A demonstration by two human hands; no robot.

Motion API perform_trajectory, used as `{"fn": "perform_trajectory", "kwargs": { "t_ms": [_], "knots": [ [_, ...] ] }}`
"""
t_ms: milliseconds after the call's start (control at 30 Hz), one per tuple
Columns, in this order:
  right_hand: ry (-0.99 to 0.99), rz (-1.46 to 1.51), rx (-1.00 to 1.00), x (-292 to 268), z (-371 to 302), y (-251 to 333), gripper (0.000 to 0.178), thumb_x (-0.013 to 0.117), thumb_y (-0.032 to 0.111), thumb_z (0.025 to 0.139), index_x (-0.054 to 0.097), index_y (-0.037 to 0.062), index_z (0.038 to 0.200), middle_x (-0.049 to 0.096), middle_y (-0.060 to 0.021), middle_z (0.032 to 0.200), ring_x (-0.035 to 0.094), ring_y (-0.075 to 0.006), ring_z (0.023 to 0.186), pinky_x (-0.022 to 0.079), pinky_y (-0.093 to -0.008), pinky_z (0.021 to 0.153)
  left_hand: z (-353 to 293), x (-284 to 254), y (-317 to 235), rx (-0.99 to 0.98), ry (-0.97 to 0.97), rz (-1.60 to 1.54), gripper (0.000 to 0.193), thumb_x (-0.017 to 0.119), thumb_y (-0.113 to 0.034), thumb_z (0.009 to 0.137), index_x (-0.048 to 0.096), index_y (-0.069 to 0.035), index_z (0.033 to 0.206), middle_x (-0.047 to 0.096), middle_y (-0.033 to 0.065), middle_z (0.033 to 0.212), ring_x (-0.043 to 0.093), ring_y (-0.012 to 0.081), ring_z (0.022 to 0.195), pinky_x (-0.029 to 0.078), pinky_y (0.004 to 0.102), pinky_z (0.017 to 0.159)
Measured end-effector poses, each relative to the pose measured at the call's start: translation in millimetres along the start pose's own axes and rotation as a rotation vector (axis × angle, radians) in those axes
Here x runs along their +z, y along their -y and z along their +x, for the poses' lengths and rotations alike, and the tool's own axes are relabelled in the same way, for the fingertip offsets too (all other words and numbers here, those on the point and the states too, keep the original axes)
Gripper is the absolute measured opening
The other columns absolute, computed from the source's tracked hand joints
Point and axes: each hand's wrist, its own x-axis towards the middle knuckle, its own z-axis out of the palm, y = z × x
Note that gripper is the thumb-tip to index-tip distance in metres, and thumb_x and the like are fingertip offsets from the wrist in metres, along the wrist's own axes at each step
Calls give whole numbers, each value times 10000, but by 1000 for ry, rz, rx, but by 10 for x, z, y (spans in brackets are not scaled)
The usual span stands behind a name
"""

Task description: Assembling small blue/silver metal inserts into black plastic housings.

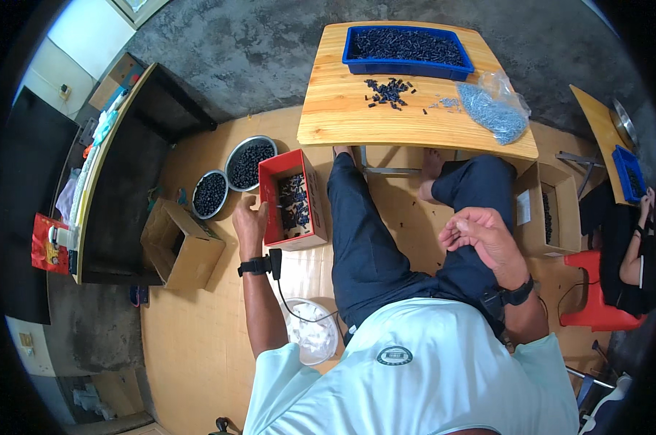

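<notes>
My left hand [250,221] is at the left side of a red-rimmed cardboard box [308,196] on the floor, its thumb and fingers apart. Small black cylindrical pieces [295,203] lie scattered in that box, and a tiny piece shows near its left wall beside my hand. Over my right thigh, my right hand [482,235] is curled with thumb and fingertips together; whatever it may hold is too small to make out. On the wooden table [328,123] ahead lie a loose pile of black cylindrical pieces [389,93] and some small silvery metal pieces [447,103].
A blue tray [408,69] of black pieces and a clear bag [495,112] of silvery parts rest on the table. Two metal bowls [230,174] and cardboard boxes [190,254] [560,232] stand on the floor. Another person [632,254] sits at right.
</notes>
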Motion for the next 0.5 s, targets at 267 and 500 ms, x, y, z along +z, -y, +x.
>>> {"fn": "perform_trajectory", "kwargs": {
  "t_ms": [267,500],
  "knots": [
    [56,-10,-38,11,35,241,243,621,204,998,699,-23,1039,744,-154,1005,728,-188,876,585,-299,769,-456,261,492,-253,119,-341,259,724,-160,867,746,53,1012,746,215,852,736,260,748,571,373,720],
    [931,-293,-409,28,-224,1248,298,597,240,998,656,-35,1097,679,-217,1154,682,-313,1025,552,-397,902,-649,182,11,-232,276,-408,217,681,-111,917,726,78,1014,742,161,822,709,178,697,557,304,661]
  ]
}}
